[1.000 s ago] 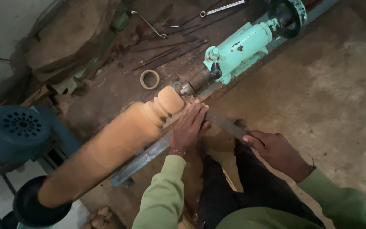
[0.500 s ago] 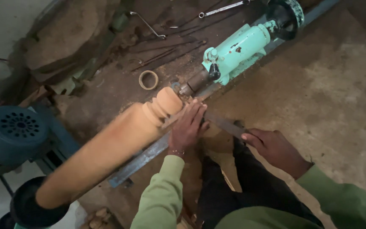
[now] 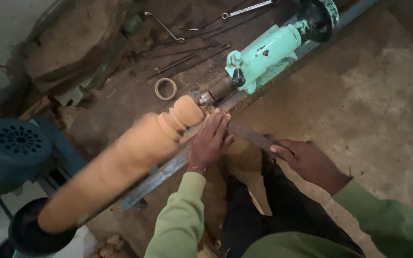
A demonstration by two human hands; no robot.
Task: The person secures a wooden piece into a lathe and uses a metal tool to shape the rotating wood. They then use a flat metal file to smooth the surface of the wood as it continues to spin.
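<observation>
Dim, murky light – spinning wood blurred, corners dark

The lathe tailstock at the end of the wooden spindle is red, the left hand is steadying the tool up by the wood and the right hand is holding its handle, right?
Not quite: the head view shows the tailstock is pale green, not red. The rest stands: the left hand steadies the tool by the wooden spindle, and the right hand holds its handle end.

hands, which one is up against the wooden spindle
The left hand: its fingers rest on the tool blade right beside the beaded end of the wooden spindle. The right hand grips the tool farther back.
</observation>
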